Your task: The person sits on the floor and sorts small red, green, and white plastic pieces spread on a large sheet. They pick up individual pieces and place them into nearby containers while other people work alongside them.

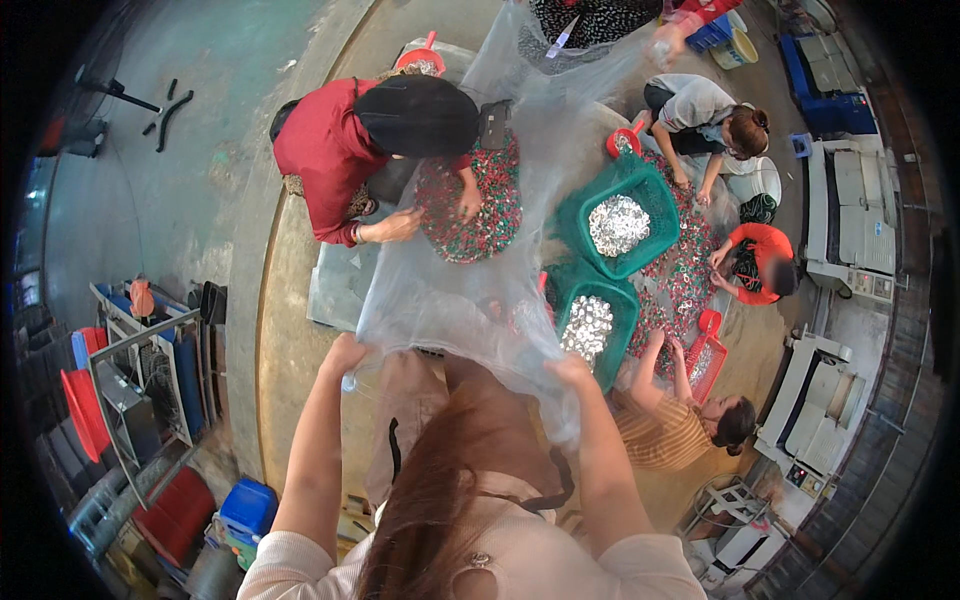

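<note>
A large sheet of thin clear plastic (pixel 420 300) is stretched out in front of me, its near edge pulled wide between my arms. My left hand (pixel 346 354) is closed around one corner. The other near corner is in the grip of my right hand (pixel 568 370), with loose plastic hanging below it. Far off at the top, the sheet reaches a co-worker's hand (pixel 670 42) in a red sleeve. Through the film I see a pile of small red, green and silvery pieces (pixel 470 215) on the work surface.
Green baskets (pixel 650 185) of silvery pieces stand to the right, beside red scoops (pixel 622 142) and scattered small parts (pixel 690 240). Co-workers crouch around: one in a red top (pixel 325 150), others in grey, orange and stripes. Machines (pixel 850 215) line the right, a metal cart (pixel 150 370) the left.
</note>
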`<state>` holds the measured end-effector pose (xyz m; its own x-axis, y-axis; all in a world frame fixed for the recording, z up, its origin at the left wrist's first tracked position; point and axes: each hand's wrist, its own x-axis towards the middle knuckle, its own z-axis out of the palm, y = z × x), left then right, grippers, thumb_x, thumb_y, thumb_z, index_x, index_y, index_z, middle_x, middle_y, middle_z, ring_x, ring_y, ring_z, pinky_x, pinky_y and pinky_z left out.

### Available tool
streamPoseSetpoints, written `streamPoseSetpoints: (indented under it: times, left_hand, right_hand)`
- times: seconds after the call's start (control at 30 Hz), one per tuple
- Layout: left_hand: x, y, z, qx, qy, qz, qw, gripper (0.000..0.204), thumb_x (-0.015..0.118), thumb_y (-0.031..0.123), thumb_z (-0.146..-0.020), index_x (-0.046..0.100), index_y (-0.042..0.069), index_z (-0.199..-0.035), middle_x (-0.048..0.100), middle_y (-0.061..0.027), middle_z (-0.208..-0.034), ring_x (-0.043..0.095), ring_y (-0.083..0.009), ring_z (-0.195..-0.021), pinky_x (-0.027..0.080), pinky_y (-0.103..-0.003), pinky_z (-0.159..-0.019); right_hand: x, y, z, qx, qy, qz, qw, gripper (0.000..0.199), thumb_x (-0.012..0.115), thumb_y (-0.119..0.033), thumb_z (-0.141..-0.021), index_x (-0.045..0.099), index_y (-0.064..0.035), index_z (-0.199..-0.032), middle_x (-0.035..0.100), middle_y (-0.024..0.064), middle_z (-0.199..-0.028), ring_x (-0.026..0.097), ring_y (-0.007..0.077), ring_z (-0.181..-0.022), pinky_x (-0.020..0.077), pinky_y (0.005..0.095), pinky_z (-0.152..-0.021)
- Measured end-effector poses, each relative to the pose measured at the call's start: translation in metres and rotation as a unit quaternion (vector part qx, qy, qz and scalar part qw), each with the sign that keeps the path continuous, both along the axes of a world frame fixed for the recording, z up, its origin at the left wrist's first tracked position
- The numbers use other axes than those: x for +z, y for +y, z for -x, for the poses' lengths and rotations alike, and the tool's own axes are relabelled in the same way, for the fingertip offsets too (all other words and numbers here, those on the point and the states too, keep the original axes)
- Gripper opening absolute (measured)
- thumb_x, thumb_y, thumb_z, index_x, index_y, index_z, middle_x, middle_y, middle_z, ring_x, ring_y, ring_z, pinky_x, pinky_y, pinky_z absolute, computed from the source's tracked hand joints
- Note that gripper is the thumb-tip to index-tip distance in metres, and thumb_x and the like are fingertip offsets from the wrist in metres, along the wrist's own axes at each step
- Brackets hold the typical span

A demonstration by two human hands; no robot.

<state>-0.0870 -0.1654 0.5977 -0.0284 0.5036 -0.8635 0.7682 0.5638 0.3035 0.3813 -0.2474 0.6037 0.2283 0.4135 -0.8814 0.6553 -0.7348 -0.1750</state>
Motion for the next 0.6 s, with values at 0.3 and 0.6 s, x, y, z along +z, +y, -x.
streamPoseSetpoints:
  times: [0.3, 0.6]
  left_hand:
    - [-0.070, -0.006, -0.004, -0.024, 0.040, -0.059, 0.997, 0.052, 0.064, 0.034, -0.070, 0.063, -0.010, -0.097, 0.061, -0.0318, -0.093, 0.061, -0.0389, -0.095, 0.047, -0.043, -0.081]
    - [-0.086, -0.019, 0.007, 0.013, 0.035, -0.028, 0.999, 0.056, 0.062, 0.036, -0.074, 0.058, -0.011, -0.105, 0.058, -0.0337, -0.104, 0.057, -0.0424, -0.102, 0.046, -0.044, -0.087]
  right_hand:
    - [-0.007, -0.005, 0.024, 0.094, 0.001, -0.024, 0.995, 0.047, 0.063, -0.038, -0.079, 0.063, -0.0002, -0.108, 0.061, 0.0230, -0.108, 0.057, 0.0338, -0.105, 0.0440, 0.0386, -0.091]
    - [-0.019, -0.017, 0.009, 0.090, 0.019, -0.034, 0.995, 0.048, 0.058, -0.038, -0.082, 0.061, 0.0003, -0.111, 0.058, 0.0258, -0.112, 0.054, 0.0376, -0.108, 0.0412, 0.0407, -0.094]
